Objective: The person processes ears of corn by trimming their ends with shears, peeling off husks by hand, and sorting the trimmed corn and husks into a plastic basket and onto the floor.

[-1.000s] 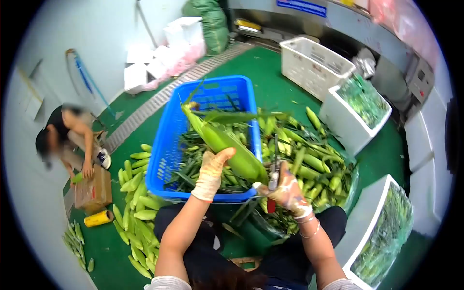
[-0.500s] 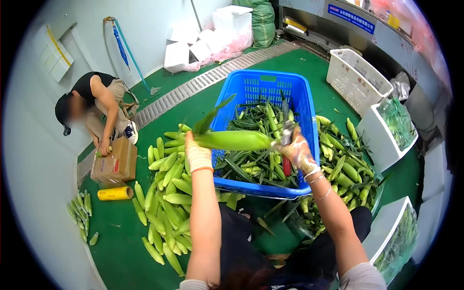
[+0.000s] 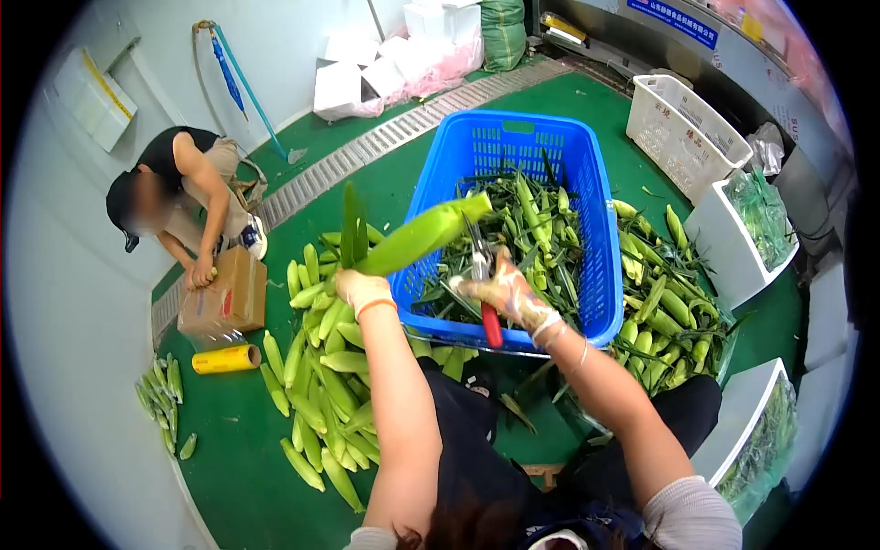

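My left hand (image 3: 359, 286), in a pale glove, is closed around the leafy end of a green corn ear (image 3: 423, 236), which slants up to the right over the left side of the blue basket (image 3: 607, 229). Red-handled pruning shears (image 3: 490, 321) are in my gloved right hand (image 3: 515, 291), their metal jaws pointing up beside the ear's upper end. Husks and leaves (image 3: 536, 220) lie inside the basket. Left of it is a pile of trimmed corn ears (image 3: 321, 385); more corn with loose leaves (image 3: 665, 312) is heaped to its right.
At the left, another person (image 3: 197, 188) crouches with both hands at a cardboard box (image 3: 229, 293), near a yellow roll (image 3: 226, 358). A white crate (image 3: 683, 133) and foam boxes (image 3: 724, 247) (image 3: 747, 422) stand along the right. A floor grate (image 3: 367, 137) runs behind the basket.
The corn ear has swung from nearly level to slanting upward, its cut end raised. The shears have moved left and come away from the end of the ear. Earlier, the view turned left.
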A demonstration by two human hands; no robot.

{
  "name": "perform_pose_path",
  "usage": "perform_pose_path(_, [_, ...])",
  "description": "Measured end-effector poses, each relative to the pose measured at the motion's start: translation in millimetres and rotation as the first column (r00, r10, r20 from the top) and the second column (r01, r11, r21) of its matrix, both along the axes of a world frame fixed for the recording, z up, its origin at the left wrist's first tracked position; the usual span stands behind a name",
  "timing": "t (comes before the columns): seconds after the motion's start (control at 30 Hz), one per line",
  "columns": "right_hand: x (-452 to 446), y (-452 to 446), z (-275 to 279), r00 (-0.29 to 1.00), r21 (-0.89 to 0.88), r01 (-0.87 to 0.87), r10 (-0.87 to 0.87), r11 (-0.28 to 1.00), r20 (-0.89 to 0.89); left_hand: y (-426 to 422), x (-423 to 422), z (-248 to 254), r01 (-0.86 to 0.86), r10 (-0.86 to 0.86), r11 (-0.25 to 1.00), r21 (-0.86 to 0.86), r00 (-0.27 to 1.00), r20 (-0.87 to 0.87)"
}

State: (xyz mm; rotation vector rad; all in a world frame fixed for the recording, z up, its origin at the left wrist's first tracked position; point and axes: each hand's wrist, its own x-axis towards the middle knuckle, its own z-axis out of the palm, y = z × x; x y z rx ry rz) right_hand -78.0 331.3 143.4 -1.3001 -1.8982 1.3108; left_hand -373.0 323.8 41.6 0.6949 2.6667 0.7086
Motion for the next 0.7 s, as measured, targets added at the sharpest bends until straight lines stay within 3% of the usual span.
perform_pose_path(0.03, [-7,12,-12,0.998,-0.025,-0.034,0.033,0.999,-0.047,4,-3,-2,0.110,-0.239,0.877,-0.467,0.944,-0.226])
perform_pose_path(0.07, [-14,26,-28,0.984,-0.051,-0.093,0.084,0.994,-0.159,5,-5,-7,0.106,-0.507,0.601,-0.792,0.817,-0.275])
perform_pose_path(0.1, [-22,28,-30,0.897,-0.200,-0.186,0.083,0.962,-0.434,6,-5,-12,0.055,-0.642,0.400,-0.915,0.730,-0.236])
perform_pose_path(0.17, [-21,30,4,0.984,-0.236,-0.118,0.082,0.965,-0.159,4,6,5,0.064,-0.641,0.412,-0.909,0.729,-0.239])
perform_pose_path(0.2, [-23,49,-16,0.968,-0.227,-0.199,0.155,0.953,-0.199,3,11,15,0.085,-0.638,0.420,-0.904,0.736,-0.227])
perform_pose_path(0.27, [-12,55,14,0.953,-0.344,-0.299,0.299,0.890,-0.052,-2,18,28,0.138,-0.663,0.371,-0.918,0.732,-0.158])
perform_pose_path(0.3, [-12,47,14,0.967,-0.334,-0.229,0.253,0.914,0.029,-6,23,36,0.166,-0.677,0.339,-0.926,0.727,-0.118])
perform_pose_path(0.33, [-10,43,20,0.974,-0.293,-0.155,0.195,0.943,0.113,-9,35,44,0.144,-0.756,0.314,-0.938,0.636,-0.155])
perform_pose_path(0.37, [-5,44,9,0.959,-0.045,-0.180,0.186,0.983,0.213,-10,57,69,0.165,-0.631,0.388,-0.907,0.765,-0.131])
perform_pose_path(0.4, [3,57,-22,0.952,0.280,-0.180,0.095,0.943,0.291,-6,38,44,0.132,-0.534,0.498,-0.857,0.825,-0.184])
perform_pose_path(0.43, [15,67,-33,0.829,0.294,-0.231,0.029,0.927,0.558,4,2,3,0.032,-0.275,0.713,-0.701,0.932,-0.236])
perform_pose_path(0.47, [42,65,-24,0.770,0.096,-0.286,0.169,0.954,0.616,16,-32,-35,-0.220,0.147,0.900,-0.377,0.966,-0.212])
perform_pose_path(0.5, [75,76,-46,0.834,0.050,-0.277,0.214,0.960,0.509,25,-57,-62,-0.454,0.451,0.891,-0.016,0.888,-0.092])
perform_pose_path(0.53, [93,60,-16,0.849,-0.046,-0.181,0.180,0.982,0.496,26,-55,-51,-0.484,0.391,0.824,0.295,0.862,0.323])
perform_pose_path(0.57, [104,53,-9,0.908,-0.070,-0.090,0.111,0.993,0.405,22,-46,-41,-0.577,0.155,0.618,0.535,0.756,0.636])
perform_pose_path(0.6, [109,48,-5,0.949,-0.118,-0.007,0.044,0.993,0.313,16,-31,-36,-0.694,-0.187,0.324,0.643,0.619,0.763])
perform_pose_path(0.67, [102,35,19,0.929,0.087,0.066,-0.093,0.994,0.359,23,12,-24,-0.784,-0.157,0.046,0.619,0.607,0.779])
perform_pose_path(0.7, [96,35,29,0.931,0.117,0.029,-0.070,0.993,0.358,20,40,0,-0.721,-0.038,0.124,0.682,0.683,0.729])
